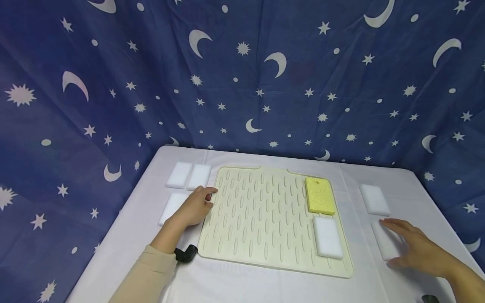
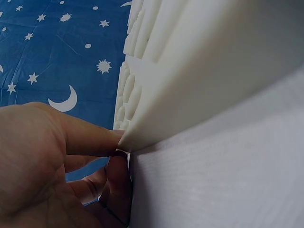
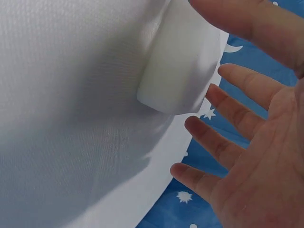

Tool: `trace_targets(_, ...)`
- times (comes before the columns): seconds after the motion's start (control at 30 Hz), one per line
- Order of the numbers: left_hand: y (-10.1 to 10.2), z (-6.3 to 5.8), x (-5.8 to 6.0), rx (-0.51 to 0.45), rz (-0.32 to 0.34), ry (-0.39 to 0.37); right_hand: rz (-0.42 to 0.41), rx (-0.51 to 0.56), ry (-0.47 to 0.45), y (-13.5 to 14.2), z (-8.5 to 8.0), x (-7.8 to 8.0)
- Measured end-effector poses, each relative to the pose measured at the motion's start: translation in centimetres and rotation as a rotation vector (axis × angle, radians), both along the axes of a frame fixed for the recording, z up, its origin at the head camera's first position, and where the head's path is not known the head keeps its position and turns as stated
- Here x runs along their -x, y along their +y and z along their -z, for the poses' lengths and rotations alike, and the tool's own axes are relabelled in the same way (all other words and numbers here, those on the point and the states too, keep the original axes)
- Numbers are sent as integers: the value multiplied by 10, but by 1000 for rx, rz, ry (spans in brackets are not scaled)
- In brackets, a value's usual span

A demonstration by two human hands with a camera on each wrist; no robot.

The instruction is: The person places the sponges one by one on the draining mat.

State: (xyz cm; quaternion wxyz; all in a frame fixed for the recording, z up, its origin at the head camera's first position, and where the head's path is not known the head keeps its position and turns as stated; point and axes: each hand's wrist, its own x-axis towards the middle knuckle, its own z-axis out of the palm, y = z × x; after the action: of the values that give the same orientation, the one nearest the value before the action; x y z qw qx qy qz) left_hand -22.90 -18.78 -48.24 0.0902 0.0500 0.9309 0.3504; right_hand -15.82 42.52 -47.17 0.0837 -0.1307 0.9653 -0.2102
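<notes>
A cream ridged drying mat (image 1: 261, 219) lies on the table. My left hand (image 1: 195, 206) is at its left edge; in the left wrist view, thumb and finger pinch the mat's rim (image 2: 156, 114). On the mat's right side are a yellow sponge (image 1: 320, 195) and, nearer me, a white sponge (image 1: 328, 237). My right hand (image 1: 420, 244) hovers with spread fingers over another white sponge (image 1: 384, 242), partly covering it. In the right wrist view, the fingers (image 3: 232, 107) stand apart from that sponge (image 3: 180, 61), holding nothing.
Beyond my right hand lies a white sponge (image 1: 374, 200). Left of the mat are three more: two side by side (image 1: 179, 175) and one (image 1: 172, 206) partly behind my left hand. A white cloth (image 1: 242, 282) covers the table; a blue star-patterned curtain (image 1: 235, 105) hangs behind.
</notes>
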Motion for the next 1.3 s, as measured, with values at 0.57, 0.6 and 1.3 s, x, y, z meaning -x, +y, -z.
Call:
trace_targets(0.57, -1, 1, 0, -7, 2, 10, 22, 38, -43, -3, 0, 2)
trace_targets(0.6, -1, 1, 0, -7, 2, 9, 22, 44, -43, -3, 0, 2)
trace_targets(1.3, -1, 0, 0, 4, 4, 13, 13, 17, -26, -20, -16, 4)
